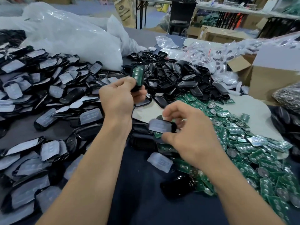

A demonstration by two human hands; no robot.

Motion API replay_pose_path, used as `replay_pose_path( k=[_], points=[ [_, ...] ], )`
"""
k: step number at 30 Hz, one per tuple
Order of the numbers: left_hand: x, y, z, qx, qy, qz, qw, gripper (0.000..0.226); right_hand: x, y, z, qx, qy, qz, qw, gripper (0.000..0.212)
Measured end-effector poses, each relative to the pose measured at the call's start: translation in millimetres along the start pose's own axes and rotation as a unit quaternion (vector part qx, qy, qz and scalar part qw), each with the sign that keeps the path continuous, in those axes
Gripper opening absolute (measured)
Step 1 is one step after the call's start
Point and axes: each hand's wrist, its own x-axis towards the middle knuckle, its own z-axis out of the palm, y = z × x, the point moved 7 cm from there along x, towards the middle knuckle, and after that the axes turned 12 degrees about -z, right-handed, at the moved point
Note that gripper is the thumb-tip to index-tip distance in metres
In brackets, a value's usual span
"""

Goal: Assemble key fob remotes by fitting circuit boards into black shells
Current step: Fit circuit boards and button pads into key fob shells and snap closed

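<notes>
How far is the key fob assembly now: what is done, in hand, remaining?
Done: unclear; the film-covered black pieces piled left may be finished. In hand: the left hand holds a shell with a green circuit board in it; the right hand grips a film-covered shell. Left: heaps of empty black shells and loose circuit boards.

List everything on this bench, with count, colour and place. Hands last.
Film-covered black plastic shells: many, black and grey, piled left.
Empty black plastic shells: many, heaped at centre back.
Green circuit boards: many, green with silver discs, spread right.
Clear plastic bags: several, whitish, back left.
Brown cardboard box: one, far right.
Dark blue table: one, underneath.
Left hand: holds a black shell fitted with a green board.
Right hand: grips one film-covered shell.
</notes>
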Motion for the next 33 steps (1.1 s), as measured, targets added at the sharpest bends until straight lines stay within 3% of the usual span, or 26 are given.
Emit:
replay_pose_path(
  k=[2,5,8,17,19,23,26,29,33],
  points=[
    [-12.3,-14.8,23.1,0.1,-0.056,0.005,0.993,0.027,-17.1,18.9,-23.8,0.001,0.027,0.032,0.999,0.056],
    [-37.4,-45.1,57.5,0.26,-0.134,0.038,0.956,0.034,-35.8,43.1,-49.4,0.007,0.076,0.067,0.995,0.066],
    [-56.4,-67.0,77.8,0.347,-0.174,0.061,0.919,0.021,-42.5,55.4,-58.4,0.023,0.093,0.071,0.993,0.07],
    [-58.6,-82.7,78.6,0.324,-0.171,0.023,0.93,0.017,-46.0,77.4,-59.6,0.067,0.081,0.076,0.992,0.044],
    [-57.4,-81.3,78.0,0.332,-0.164,0.028,0.929,0.013,-45.1,79.6,-59.1,0.067,0.075,0.072,0.992,0.043],
    [-60.4,-81.5,81.4,0.343,-0.191,0.027,0.919,0.033,-45.1,84.5,-61.8,0.08,0.094,0.085,0.989,0.043],
    [-63.1,-85.4,84.1,0.326,-0.215,0.012,0.921,0.018,-44.6,84.2,-64.6,0.082,0.108,0.084,0.987,0.042],
    [-63.6,-87.7,84.7,0.337,-0.226,0.011,0.914,0.024,-45.5,82.8,-65.8,0.082,0.114,0.08,0.987,0.042],
    [-62.2,-87.3,82.8,0.287,-0.231,-0.029,0.929,0.025,-47.0,78.9,-66.7,0.137,0.152,0.073,0.976,0.045]
  ],
)
